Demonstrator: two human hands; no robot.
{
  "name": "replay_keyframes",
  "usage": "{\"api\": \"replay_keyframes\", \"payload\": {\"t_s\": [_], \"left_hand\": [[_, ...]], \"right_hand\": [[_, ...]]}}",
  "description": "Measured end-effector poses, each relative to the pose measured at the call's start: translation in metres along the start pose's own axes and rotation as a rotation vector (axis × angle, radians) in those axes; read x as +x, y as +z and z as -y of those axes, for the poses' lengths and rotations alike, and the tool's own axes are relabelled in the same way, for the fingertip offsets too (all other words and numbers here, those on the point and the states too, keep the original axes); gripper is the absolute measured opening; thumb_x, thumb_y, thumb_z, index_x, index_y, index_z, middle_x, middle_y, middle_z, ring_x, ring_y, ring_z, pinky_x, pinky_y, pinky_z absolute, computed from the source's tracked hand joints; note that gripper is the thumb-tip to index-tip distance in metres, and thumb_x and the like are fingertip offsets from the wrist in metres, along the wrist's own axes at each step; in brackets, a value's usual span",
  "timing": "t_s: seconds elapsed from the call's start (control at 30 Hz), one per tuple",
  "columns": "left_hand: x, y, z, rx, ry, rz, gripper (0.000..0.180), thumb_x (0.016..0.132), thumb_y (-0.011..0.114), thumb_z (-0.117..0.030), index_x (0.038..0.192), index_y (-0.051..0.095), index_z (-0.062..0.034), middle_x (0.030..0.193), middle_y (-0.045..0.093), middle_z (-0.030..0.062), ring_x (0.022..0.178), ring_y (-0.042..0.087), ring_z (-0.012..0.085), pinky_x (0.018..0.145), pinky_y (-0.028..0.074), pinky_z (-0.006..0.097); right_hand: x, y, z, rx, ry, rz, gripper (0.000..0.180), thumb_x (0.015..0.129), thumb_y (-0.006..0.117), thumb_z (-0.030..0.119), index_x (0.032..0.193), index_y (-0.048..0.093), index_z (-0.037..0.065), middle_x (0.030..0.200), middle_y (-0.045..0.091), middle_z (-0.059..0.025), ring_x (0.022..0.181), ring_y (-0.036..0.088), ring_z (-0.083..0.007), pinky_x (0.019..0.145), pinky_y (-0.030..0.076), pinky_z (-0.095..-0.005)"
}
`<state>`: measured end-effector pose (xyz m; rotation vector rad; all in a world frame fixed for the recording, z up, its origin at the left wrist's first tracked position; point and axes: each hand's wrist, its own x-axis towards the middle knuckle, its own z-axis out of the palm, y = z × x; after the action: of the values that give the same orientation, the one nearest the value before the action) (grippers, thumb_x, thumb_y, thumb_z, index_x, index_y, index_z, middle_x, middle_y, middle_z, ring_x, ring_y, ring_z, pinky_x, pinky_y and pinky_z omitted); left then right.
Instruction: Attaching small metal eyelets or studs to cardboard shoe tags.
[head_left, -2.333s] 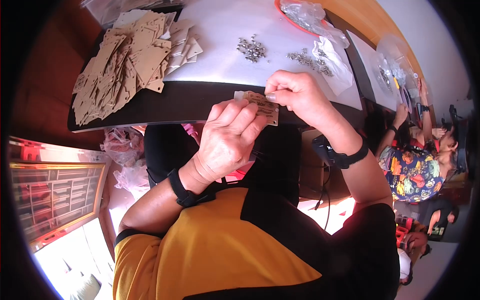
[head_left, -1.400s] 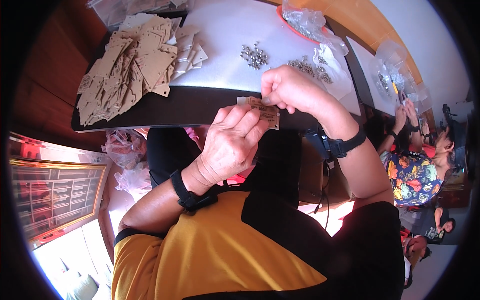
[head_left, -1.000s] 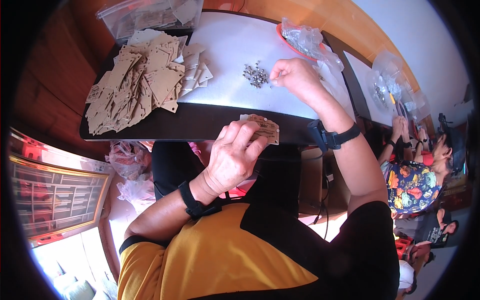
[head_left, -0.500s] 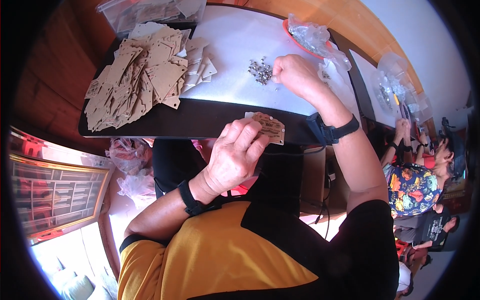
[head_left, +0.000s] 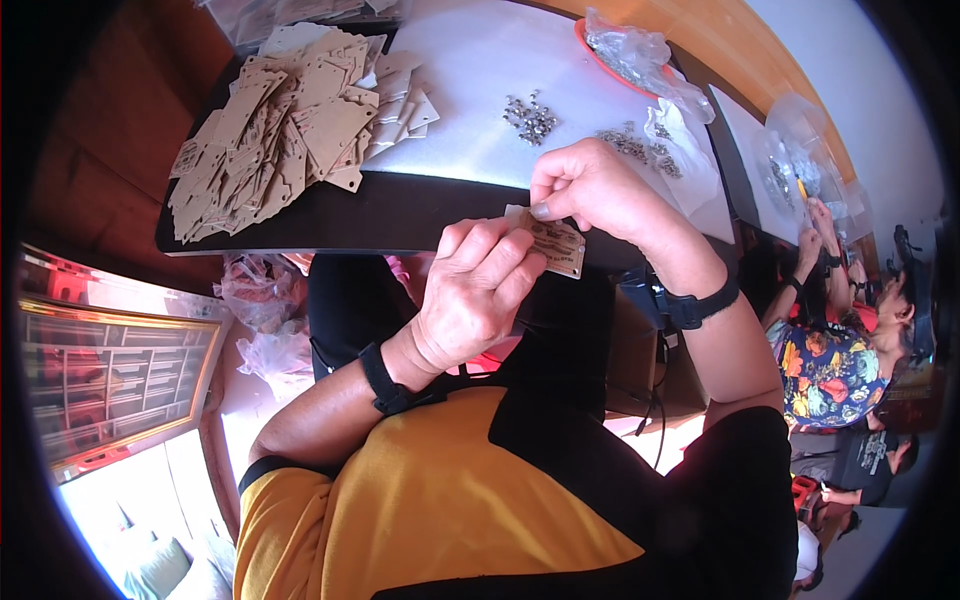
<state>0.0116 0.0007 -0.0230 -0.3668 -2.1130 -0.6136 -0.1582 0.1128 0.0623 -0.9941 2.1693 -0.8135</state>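
Note:
My left hand (head_left: 468, 290) is closed on a tan printed card (head_left: 562, 252) with scalloped edges and small corner holes, holding it just off the table's near edge. Over the card's top edge, my right hand (head_left: 600, 188) is closed in a pinch of thumb and forefinger; whatever is between them is too small or hidden to make out. Beyond my right hand, a little heap of shiny metal beads or studs (head_left: 530, 120) lies on the white sheet (head_left: 455, 110). A second scatter of small metal pieces (head_left: 628, 145) lies to its right.
A large heap of tan cards (head_left: 270, 140) covers the table's left side, before a clear plastic bin (head_left: 270, 22). At the far right sits an orange tray (head_left: 600, 62) under a plastic bag (head_left: 635, 50). Another person (head_left: 835, 365) works at a table on the right.
My right hand has come from the bead heap toward me, down to the card's top edge. My left hand keeps hold of the card near the same spot.

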Motion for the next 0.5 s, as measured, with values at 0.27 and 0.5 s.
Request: {"api": "replay_keyframes", "payload": {"t_s": [0.27, 0.5], "left_hand": [[-0.001, 0.000, 0.003, -0.030, -0.011, -0.014, 0.039, 0.062, 0.074, -0.004, 0.100, 0.067, -0.0048, 0.108, 0.064, 0.0091, 0.103, 0.062, 0.0293, 0.083, 0.047, 0.041], [-0.003, 0.000, 0.003, -0.039, -0.008, -0.010, 0.039, 0.061, 0.073, -0.002, 0.100, 0.068, -0.0049, 0.108, 0.064, 0.0088, 0.104, 0.062, 0.0286, 0.085, 0.047, 0.041]], "right_hand": [[0.001, 0.001, 0.012, -0.007, 0.053, 0.033, 0.005, 0.080, 0.071, -0.002, 0.079, 0.068, 0.001, 0.066, 0.062, 0.0001, 0.052, 0.050, -0.0051, 0.046, 0.039, -0.0221], [0.002, 0.000, 0.016, -0.023, 0.094, 0.050, 0.005, 0.080, 0.072, 0.000, 0.078, 0.068, 0.001, 0.065, 0.061, -0.0004, 0.050, 0.050, -0.0060, 0.045, 0.039, -0.0223]]}}
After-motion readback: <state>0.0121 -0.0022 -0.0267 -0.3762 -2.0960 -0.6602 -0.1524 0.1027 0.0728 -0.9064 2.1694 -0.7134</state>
